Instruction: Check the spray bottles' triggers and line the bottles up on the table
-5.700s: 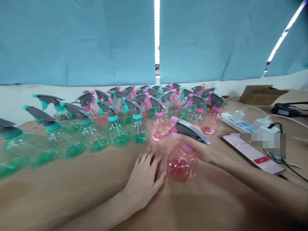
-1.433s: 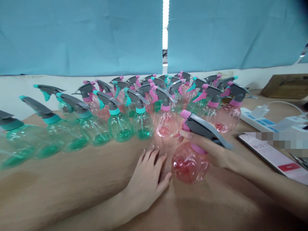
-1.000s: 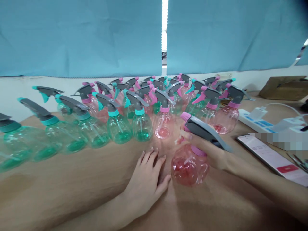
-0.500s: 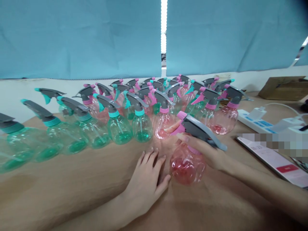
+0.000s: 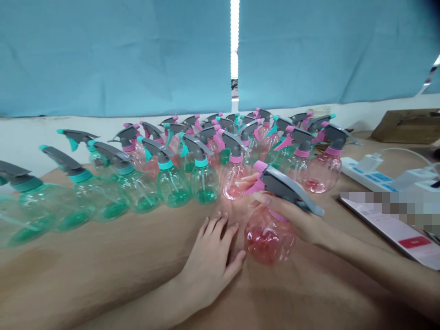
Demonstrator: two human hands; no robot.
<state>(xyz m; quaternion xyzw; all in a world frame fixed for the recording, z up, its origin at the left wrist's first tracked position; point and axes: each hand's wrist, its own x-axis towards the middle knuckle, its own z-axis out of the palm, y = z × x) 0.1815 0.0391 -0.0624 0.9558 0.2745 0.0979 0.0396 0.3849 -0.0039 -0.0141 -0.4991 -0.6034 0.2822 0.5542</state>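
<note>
A clear pink spray bottle (image 5: 269, 238) with a grey and pink trigger head stands at the front of the table. My right hand (image 5: 292, 211) is wrapped round its neck, with fingers reaching forward by the pink trigger. My left hand (image 5: 215, 256) lies palm down on the wooden table (image 5: 113, 270), fingers spread, its thumb close to the bottle's left side. Just behind stand another pink spray bottle (image 5: 235, 181) and a green spray bottle (image 5: 205, 185), both upright.
Several more green and pink spray bottles crowd the table's left and back. On the right lie a phone (image 5: 385, 224) and a white power strip (image 5: 367, 174) with plugs and cables. A brown cardboard box (image 5: 405, 127) sits at the back right, below the blue curtain (image 5: 137, 55).
The view has shifted slightly, so the bottles at left appear a little further right. My right hand's fingers by the trigger look a bit straighter. My left hand stays flat on the table.
</note>
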